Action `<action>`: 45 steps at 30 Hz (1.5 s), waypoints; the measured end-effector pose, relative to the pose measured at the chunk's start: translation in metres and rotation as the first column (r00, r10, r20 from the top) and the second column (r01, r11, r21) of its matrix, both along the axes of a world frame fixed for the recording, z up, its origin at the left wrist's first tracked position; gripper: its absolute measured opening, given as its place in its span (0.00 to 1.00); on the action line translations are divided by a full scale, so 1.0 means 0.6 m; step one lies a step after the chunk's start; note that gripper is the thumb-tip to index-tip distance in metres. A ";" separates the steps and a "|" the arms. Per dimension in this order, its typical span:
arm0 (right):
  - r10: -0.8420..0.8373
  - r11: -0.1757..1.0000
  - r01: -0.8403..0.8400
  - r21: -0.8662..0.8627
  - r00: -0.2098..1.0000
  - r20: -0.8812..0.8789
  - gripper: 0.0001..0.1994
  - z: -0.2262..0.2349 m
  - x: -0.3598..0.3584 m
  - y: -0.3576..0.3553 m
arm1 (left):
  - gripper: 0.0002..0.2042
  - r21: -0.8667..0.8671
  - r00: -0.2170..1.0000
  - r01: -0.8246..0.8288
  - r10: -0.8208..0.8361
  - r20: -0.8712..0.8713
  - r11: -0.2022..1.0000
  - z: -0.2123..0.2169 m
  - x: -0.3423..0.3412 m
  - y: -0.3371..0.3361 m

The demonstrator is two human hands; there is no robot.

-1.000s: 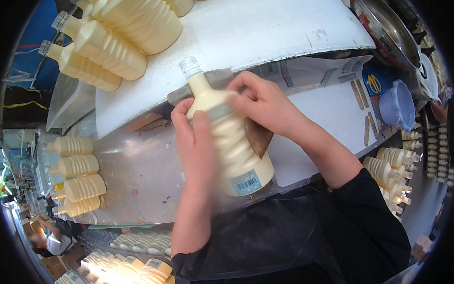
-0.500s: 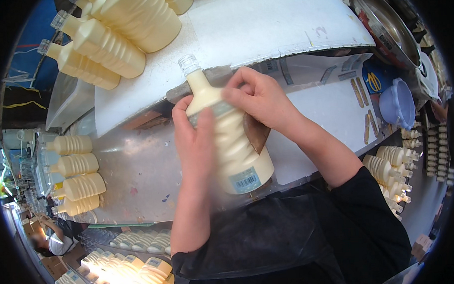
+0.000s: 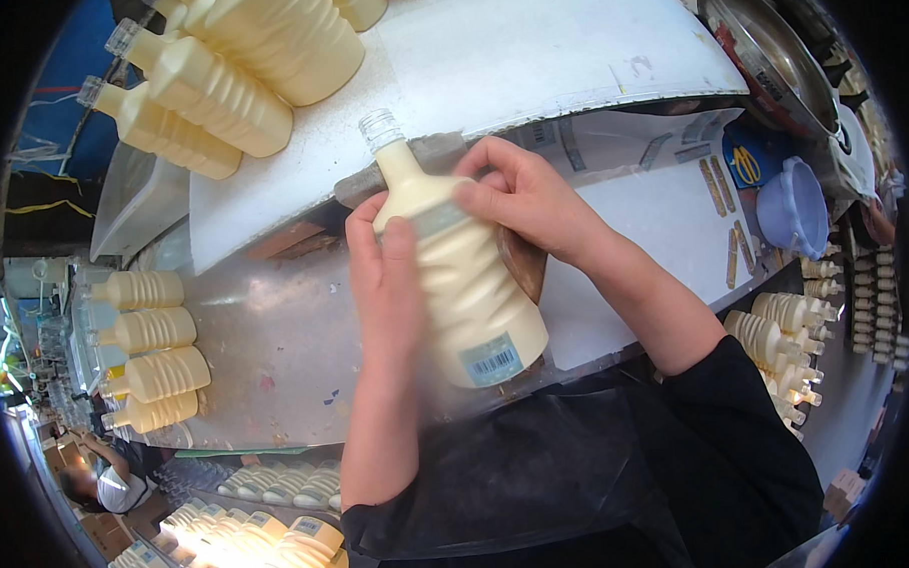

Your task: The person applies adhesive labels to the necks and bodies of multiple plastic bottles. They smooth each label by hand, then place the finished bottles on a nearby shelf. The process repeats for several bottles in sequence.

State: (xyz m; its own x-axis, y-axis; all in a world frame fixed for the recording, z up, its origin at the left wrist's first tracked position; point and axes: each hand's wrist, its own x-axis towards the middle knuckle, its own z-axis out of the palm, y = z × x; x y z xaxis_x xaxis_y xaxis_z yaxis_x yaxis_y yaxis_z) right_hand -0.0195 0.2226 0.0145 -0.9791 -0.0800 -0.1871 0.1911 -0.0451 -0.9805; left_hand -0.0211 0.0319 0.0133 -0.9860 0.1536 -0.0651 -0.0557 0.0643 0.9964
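A cream bottle (image 3: 480, 303) with wavy ridges leans in front of me, its clear threaded neck pointing away. My left hand (image 3: 382, 276) grips its left side, thumb on the front and fingers behind. Across the shoulder runs a grey-green label strip (image 3: 437, 220). At the right end of that strip, my right hand (image 3: 532, 206) is closed, with thumb and curled fingers pressed together against the bottle. Below the right palm shows a brown flat piece (image 3: 524, 265); how it is held is hidden. A blue-green barcode label (image 3: 492, 360) sits near the bottle's base.
Several cream bottles (image 3: 223, 97) stand on the white board at the far left, with a row of others (image 3: 156, 329) at the table's left end. On the right are label strips (image 3: 716, 185), a purple basin (image 3: 792, 210) and a metal pan (image 3: 767, 58). A person (image 3: 111, 476) is at lower left.
My right thumb has moved slightly right along the label strip, baring more of it. The brown piece has shifted right with that hand. My left thumb has moved slightly left.
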 end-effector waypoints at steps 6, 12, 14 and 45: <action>-0.074 0.983 0.083 -0.166 0.996 0.057 0.13 0.005 -0.003 0.033 | 0.24 0.047 0.989 -0.142 0.143 -0.025 0.989 0.006 0.023 0.006; -0.223 0.968 0.248 0.045 0.925 -0.308 0.11 0.062 0.031 -0.008 | 0.33 -0.599 0.886 -0.181 -0.135 -0.444 0.780 0.002 0.059 -0.019; -0.219 0.921 0.316 0.227 0.904 -0.367 0.14 0.038 0.036 -0.009 | 0.36 -0.640 0.894 -0.134 -0.185 -0.407 0.757 0.005 0.068 -0.018; 0.634 0.457 0.474 0.753 0.420 -0.649 0.06 0.084 0.047 -0.145 | 0.23 -0.403 0.967 -0.102 -0.004 -0.253 0.909 -0.031 0.092 -0.025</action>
